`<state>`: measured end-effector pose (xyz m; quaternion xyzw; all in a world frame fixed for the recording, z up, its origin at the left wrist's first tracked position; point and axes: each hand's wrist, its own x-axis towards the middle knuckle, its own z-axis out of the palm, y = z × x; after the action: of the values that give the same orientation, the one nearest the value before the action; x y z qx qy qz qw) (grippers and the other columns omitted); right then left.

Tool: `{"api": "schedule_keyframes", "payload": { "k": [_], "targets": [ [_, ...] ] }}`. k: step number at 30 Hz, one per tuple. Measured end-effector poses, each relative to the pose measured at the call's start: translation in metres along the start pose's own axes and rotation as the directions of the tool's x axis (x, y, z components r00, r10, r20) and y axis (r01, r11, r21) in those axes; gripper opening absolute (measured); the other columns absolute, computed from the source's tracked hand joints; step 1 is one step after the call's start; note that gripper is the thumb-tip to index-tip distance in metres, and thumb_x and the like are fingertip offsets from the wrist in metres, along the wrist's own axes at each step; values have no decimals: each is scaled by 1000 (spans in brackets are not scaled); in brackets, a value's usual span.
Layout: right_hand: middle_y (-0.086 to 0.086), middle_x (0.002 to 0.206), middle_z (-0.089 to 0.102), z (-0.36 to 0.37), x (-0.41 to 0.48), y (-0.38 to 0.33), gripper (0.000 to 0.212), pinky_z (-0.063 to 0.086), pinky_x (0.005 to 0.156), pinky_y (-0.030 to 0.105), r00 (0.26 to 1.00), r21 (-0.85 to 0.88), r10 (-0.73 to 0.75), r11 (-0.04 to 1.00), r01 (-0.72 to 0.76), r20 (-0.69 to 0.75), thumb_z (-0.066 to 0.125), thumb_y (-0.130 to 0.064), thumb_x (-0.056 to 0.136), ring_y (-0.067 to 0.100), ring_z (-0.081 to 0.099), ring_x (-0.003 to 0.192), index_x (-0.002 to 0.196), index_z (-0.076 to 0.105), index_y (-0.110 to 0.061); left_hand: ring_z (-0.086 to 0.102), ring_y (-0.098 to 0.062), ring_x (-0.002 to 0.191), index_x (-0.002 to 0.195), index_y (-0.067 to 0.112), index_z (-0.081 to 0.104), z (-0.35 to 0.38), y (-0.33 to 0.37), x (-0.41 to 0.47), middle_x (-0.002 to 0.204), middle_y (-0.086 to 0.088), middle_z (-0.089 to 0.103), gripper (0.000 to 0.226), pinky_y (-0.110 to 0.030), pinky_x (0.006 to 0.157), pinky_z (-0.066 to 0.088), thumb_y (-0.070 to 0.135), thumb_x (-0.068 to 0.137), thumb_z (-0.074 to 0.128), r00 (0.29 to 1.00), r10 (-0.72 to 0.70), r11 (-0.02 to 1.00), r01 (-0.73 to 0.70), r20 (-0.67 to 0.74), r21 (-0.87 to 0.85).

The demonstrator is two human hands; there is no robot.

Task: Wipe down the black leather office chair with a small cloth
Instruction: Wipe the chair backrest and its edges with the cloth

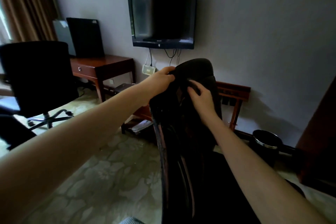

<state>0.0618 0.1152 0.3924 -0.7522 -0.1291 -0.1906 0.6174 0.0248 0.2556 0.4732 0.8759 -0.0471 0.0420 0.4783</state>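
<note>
Patterned carpet (101, 178) covers the floor of a dim room and fills the nearest part of the view. Both bare forearms reach forward over it.

1. Task object. The black leather office chair (190, 151) stands directly in front of the person, backrest rising up the centre of the frame, with its rounded top section at arm's length.
2. Left hand (160, 82). Fingers and thumb curl over the upper left edge of the backrest and grip it, apparently to steady the chair.
3. Right hand (200, 96). It lies against the upper backrest just beside the left hand, fingers bent onto the dark surface. Whether the small cloth is under those fingers cannot be told: nothing separates from the black leather.
4. Progress. Judged from hand position, work is at the top of the backrest. No wiped or unwiped area is distinguishable. The lower backrest and the seat probably remain to be done.

Beyond the chair, a black waste bin (266, 141) sits on the floor at right, near a wooden rack (234, 89) against the wall. At left stand a second office chair (36, 72) and a wooden tabletop (109, 62). A television (163, 18) hangs on the far wall.
</note>
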Motion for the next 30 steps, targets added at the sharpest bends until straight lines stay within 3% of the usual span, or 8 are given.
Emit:
{"api": "schedule_keyframes", "payload": {
  "k": [6,8,11,16,21,25,27,30],
  "targets": [
    [-18,110,57,8,-40,-10,33,39,90,6,988,40,-154,987,153,26,53,-9,92,-10,53,101,118,57,-28,56,-24,90,137,30,38,0,-1,-1,122,-15,53,43,-34,84,50,17,97,41,999,-33,996,34,12,-84],
    [-25,109,55,14,-64,-14,36,39,91,6,970,63,-239,970,236,38,55,-8,90,-13,53,103,111,55,-37,57,-22,88,137,30,39,-1,-1,-2,123,-12,51,43,-28,80,51,17,97,41,1000,-30,997,30,7,-69],
    [-28,122,49,21,-96,-10,35,33,102,11,944,-28,-327,944,328,41,53,-30,85,-8,46,118,118,51,-40,57,-17,83,139,29,37,-2,1,-8,119,-7,49,43,-20,69,49,17,98,39,1000,-17,999,17,4,-47],
    [-16,129,48,17,-98,-3,41,28,104,10,907,-214,-418,883,418,49,50,-34,86,3,45,117,126,53,-27,57,-27,108,139,28,38,-2,-2,-15,128,-10,50,43,-38,98,46,16,97,38,1000,-2,996,4,23,-91],
    [6,129,58,5,-37,-8,39,36,107,27,960,-256,-276,926,278,44,56,-4,88,19,52,121,126,57,-10,56,-27,92,139,25,38,-1,-4,-15,127,-16,52,43,-39,91,47,14,97,36,1000,13,995,-10,28,-103],
    [8,126,60,-12,1,-17,40,39,101,27,995,-389,-40,918,74,94,56,-9,89,22,52,120,128,57,-14,52,-17,71,139,24,36,-3,-5,-13,123,-15,53,43,-27,66,45,14,98,35,999,26,995,-22,39,-101],
    [7,126,60,-21,5,-17,40,39,100,29,988,-490,10,869,66,151,56,-9,88,23,52,120,127,58,-16,50,-13,65,140,24,34,-3,-6,-9,118,-11,53,43,-22,59,43,14,98,35,998,33,995,-27,57,-92],
    [4,129,58,-27,-2,-16,41,34,95,19,970,-574,-10,804,151,242,58,-8,87,18,52,120,127,58,-15,50,-12,62,140,26,34,-4,-9,-1,118,-11,53,44,-22,55,42,14,97,35,996,23,995,-15,82,-95]
  ]
}}
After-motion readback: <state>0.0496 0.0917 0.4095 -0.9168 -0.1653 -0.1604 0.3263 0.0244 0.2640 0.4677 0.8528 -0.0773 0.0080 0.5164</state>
